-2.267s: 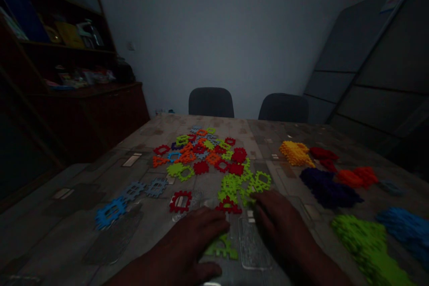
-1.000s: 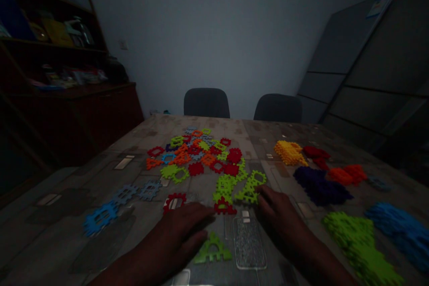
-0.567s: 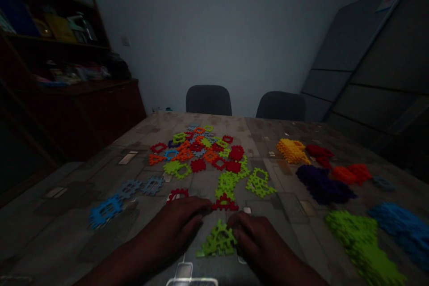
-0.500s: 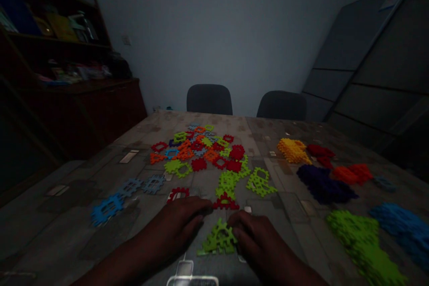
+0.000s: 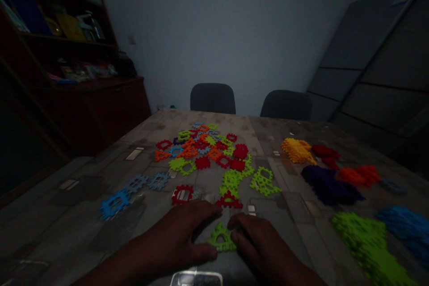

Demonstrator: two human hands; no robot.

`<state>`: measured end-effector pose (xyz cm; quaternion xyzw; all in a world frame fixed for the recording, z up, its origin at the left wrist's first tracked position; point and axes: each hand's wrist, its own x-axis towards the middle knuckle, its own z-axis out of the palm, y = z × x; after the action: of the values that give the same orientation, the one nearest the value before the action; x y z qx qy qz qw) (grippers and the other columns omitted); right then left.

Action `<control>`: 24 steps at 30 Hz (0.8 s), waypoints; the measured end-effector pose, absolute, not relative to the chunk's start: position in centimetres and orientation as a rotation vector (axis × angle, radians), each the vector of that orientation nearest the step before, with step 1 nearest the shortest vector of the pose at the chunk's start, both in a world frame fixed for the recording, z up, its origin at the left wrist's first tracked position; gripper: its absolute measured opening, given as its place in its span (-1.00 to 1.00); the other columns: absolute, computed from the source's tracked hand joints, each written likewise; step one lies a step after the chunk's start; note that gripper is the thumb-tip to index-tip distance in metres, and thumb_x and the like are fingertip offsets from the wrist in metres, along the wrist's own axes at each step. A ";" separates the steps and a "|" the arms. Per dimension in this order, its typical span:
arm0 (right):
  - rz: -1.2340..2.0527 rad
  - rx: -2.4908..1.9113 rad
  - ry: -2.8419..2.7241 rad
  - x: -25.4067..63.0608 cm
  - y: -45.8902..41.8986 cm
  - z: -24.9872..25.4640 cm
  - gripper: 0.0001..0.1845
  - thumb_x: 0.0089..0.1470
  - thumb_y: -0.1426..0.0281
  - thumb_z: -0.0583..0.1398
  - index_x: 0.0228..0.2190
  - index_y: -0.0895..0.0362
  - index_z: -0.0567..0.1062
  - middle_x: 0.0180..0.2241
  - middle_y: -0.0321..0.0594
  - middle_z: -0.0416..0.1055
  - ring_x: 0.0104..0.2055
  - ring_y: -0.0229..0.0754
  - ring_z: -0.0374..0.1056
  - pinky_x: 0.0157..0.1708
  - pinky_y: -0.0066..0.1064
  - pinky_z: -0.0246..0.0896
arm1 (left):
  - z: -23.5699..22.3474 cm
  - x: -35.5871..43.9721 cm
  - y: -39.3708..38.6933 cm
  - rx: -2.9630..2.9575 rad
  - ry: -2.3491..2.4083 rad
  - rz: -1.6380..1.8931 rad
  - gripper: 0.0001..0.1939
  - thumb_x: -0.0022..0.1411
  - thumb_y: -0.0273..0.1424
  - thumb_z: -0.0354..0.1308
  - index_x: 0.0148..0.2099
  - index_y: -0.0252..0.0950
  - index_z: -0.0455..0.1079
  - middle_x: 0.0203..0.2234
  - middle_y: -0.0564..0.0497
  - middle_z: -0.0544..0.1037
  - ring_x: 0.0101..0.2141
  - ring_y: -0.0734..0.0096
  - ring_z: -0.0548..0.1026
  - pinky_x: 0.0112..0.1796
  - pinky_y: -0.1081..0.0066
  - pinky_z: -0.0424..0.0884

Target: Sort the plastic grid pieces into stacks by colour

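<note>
Both my hands rest on the table's near edge around a lime-green toothed puzzle piece [image 5: 221, 237]. My left hand [image 5: 182, 237] lies on its left side, fingers bent, thumb touching the piece's lower left. My right hand [image 5: 254, 241] presses its fingertips on the piece's right edge. Just beyond my fingers lie a red triangle piece [image 5: 229, 200] and a red square frame piece [image 5: 182, 195]. Farther off spreads a loose scatter of mixed flat pieces [image 5: 204, 147] in red, orange, green and blue.
Sorted heaps lie at the right: yellow [image 5: 296, 150], purple [image 5: 330, 187], orange-red [image 5: 357, 175], green [image 5: 367, 241], blue [image 5: 405, 228]. Blue pieces [image 5: 134, 190] lie at the left. Two dark chairs [image 5: 212, 98] stand behind the table [image 5: 83, 214]. A dark shelf cabinet [image 5: 60, 76] fills the left.
My right hand pulled back from the green pieces near the middle and came to the green piece at the near edge. Both hands now close in on it; the piece sits slightly turned.
</note>
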<state>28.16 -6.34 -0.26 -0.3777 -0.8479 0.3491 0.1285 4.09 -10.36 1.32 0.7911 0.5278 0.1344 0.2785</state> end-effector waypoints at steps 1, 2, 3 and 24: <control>0.974 -1.121 -2.462 28.4 -6.1 -0.2 -0.85 0.24 0.43 0.07 -0.23 0.10 0.45 -0.25 -0.16 0.52 -0.19 -0.11 0.43 -0.19 -0.35 0.23 | 1.4 4.3 -10.5 2.114 1.414 0.338 -0.23 0.09 -0.17 0.40 0.31 -0.10 0.23 0.23 -0.13 0.38 0.16 -0.08 0.36 0.14 0.01 0.29; 0.907 -1.152 -2.455 28.7 -5.7 -0.2 -0.83 0.26 0.43 0.06 -0.23 0.11 0.46 -0.25 -0.16 0.51 -0.19 -0.10 0.42 -0.18 -0.34 0.23 | 1.5 4.4 -10.5 2.110 1.409 0.313 -0.15 0.04 -0.15 0.44 0.32 -0.10 0.21 0.25 -0.13 0.34 0.19 -0.11 0.33 0.17 -0.01 0.25; 0.813 -1.188 -2.447 29.1 -5.0 -0.2 -0.82 0.27 0.45 0.05 -0.24 0.12 0.47 -0.25 -0.14 0.50 -0.18 -0.09 0.41 -0.16 -0.32 0.23 | 1.5 4.6 -10.6 2.108 1.404 0.284 -0.12 0.02 -0.14 0.45 0.33 -0.09 0.18 0.28 -0.13 0.31 0.21 -0.13 0.28 0.19 -0.04 0.20; 0.190 -1.437 -2.505 32.0 0.0 -1.6 -0.79 0.10 0.41 0.30 -0.18 0.16 0.51 -0.14 -0.06 0.42 -0.02 0.07 0.32 -0.06 -0.18 0.16 | -0.1 4.7 -10.8 2.121 1.374 0.341 -0.31 0.15 -0.31 0.33 0.30 -0.07 0.23 0.24 -0.11 0.36 0.20 -0.13 0.29 0.18 -0.13 0.20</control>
<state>32.05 -0.03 -1.65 -0.4926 -0.8590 0.0652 0.1234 4.72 -10.80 -0.13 0.7957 0.5153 0.1279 0.2915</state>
